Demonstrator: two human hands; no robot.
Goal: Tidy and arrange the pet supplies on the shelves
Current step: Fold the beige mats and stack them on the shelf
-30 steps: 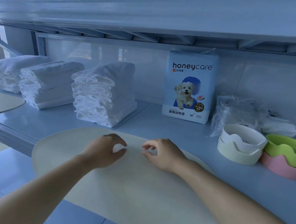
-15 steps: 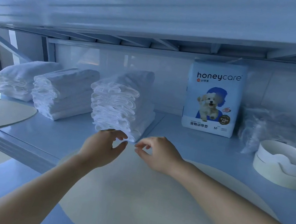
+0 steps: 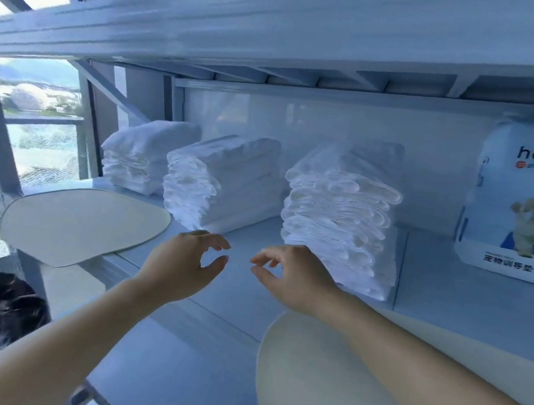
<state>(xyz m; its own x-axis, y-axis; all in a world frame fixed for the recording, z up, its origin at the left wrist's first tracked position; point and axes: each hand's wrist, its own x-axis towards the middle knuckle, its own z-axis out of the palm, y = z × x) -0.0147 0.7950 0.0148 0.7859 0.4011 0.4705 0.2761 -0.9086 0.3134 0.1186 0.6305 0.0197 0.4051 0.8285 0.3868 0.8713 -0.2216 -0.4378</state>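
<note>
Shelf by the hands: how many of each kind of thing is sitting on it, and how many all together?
White pad stacks: 3
Beige mats: 2
Honeycare pack: 1
Total: 6

Along the back of the shelf [image 3: 469,302] before me stand three piles of folded white pads: the left stack [image 3: 141,155], the middle stack [image 3: 224,178] and the taller right stack [image 3: 339,220]. Right of them the blue-and-white honeycare pack [image 3: 531,207] with its puppy picture stands upright. The beige left mat [image 3: 81,226] lies flat, overhanging the shelf's front edge, and the beige near mat [image 3: 318,383] lies flat closest to me
</note>
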